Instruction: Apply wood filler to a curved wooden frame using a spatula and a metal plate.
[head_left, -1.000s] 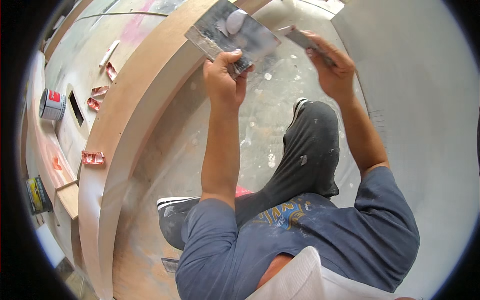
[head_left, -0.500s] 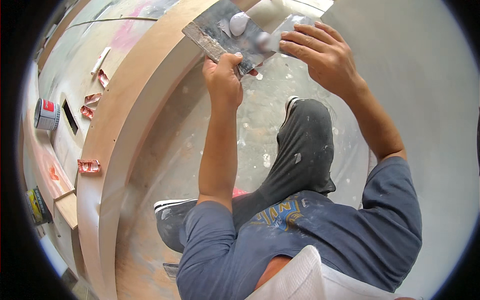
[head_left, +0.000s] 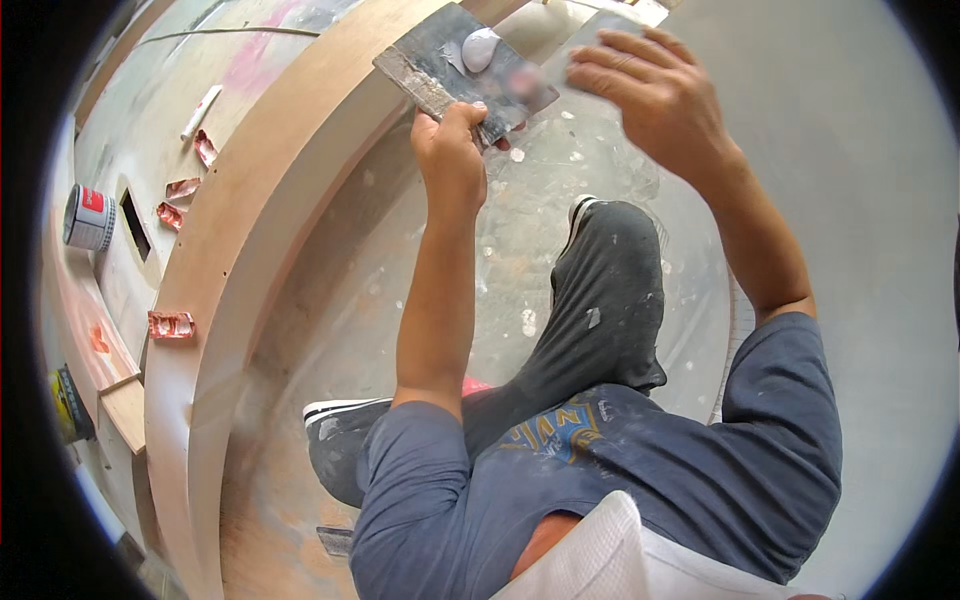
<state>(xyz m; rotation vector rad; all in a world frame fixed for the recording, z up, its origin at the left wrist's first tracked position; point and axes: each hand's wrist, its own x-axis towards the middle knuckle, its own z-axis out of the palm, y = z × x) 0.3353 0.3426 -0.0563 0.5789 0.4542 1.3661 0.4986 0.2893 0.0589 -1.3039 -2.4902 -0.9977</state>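
Observation:
My left hand [head_left: 450, 160] grips a dark, flat spreader [head_left: 425, 50] by its worn, pale-edged grip, thumb on top. A smooth lump of whitish filler [head_left: 480, 50] sits on the spreader's face, with a thin smear beside it. My right hand [head_left: 655, 95] is up at the far right, fingers together over a thin grey spreader blade [head_left: 598, 26]; motion smears that blade and the fingertips. A gap separates the right hand from the left hand's spreader.
A curved wooden rim [head_left: 215, 240] runs along my left. Beyond it lie crumpled red tubes [head_left: 171, 325], a white tube [head_left: 201, 112], a tin can [head_left: 90, 218] and a slot. A smooth grey wall [head_left: 860, 250] rises at right. White spots mark the floor [head_left: 480, 290].
My right hand and its blade have drawn away from the left hand's spreader, slightly right and farther off. The left hand has shifted only a little to the right.

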